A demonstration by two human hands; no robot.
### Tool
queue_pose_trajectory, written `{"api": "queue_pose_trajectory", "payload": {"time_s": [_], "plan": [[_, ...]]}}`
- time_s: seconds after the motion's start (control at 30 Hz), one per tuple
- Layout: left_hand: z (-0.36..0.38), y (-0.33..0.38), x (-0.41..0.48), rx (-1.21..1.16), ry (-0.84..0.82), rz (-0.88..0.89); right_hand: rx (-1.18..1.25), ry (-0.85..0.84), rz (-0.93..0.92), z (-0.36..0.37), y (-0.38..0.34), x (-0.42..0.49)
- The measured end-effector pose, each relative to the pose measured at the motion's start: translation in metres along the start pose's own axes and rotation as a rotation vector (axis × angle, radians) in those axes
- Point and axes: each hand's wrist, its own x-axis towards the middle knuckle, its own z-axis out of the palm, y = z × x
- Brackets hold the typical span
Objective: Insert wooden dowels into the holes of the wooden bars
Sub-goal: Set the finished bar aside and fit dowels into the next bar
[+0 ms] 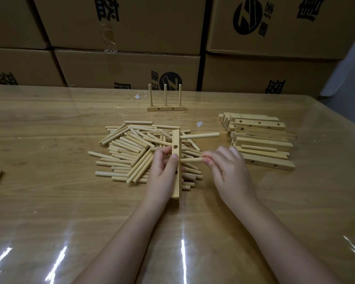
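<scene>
Crosswise, the dowel [192,160] pinched by the right hand [228,167] points at the right side of the bar [176,140]; the left hand [164,171] grips the bar, which runs straight away.

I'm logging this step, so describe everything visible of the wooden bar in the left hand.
The wooden bar is a pale, square-edged strip pointing away from the person, above the dowel pile. The left hand grips its middle. One round hole shows near its far end. The right hand pinches a dowel whose tip meets its right side.
</scene>
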Motion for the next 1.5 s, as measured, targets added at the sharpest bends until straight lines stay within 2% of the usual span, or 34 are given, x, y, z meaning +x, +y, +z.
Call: {"api": "queue_pose_trajectory", "payload": {"time_s": [0.33,0.47,0.53,0.6,0.7,0.93,1.07,1.33,1.5], "plan": [[0.0,-0.002,-0.002,0.097,-0.02,0.05,0.099,-0.074,0.085,-0.001,0.003,0.0],[0.001,-0.002,-0.001,0.063,-0.034,-0.001,0.265,-0.127,0.191,0.0,0.004,-0.003],[0.001,-0.001,-0.001,0.034,-0.023,-0.034,0.374,-0.076,0.293,-0.002,0.006,-0.004],[0.0,-0.001,0.001,0.024,-0.01,-0.056,0.523,0.069,0.395,-0.004,0.01,-0.003],[-0.001,0.0,0.001,0.026,-0.026,-0.064,0.667,0.166,0.461,-0.008,0.019,-0.001],[-0.001,-0.002,-0.001,0.06,-0.103,-0.069,0.658,0.162,0.427,-0.014,0.022,0.001],[-0.002,-0.005,-0.002,0.094,-0.155,-0.052,0.664,0.199,0.477,-0.016,0.024,0.003],[-0.002,-0.006,-0.002,0.144,-0.146,-0.034,0.637,0.219,0.521,-0.013,0.024,0.003],[-0.002,-0.004,-0.002,0.077,-0.158,-0.062,0.687,0.21,0.457,-0.017,0.022,0.005]]}}
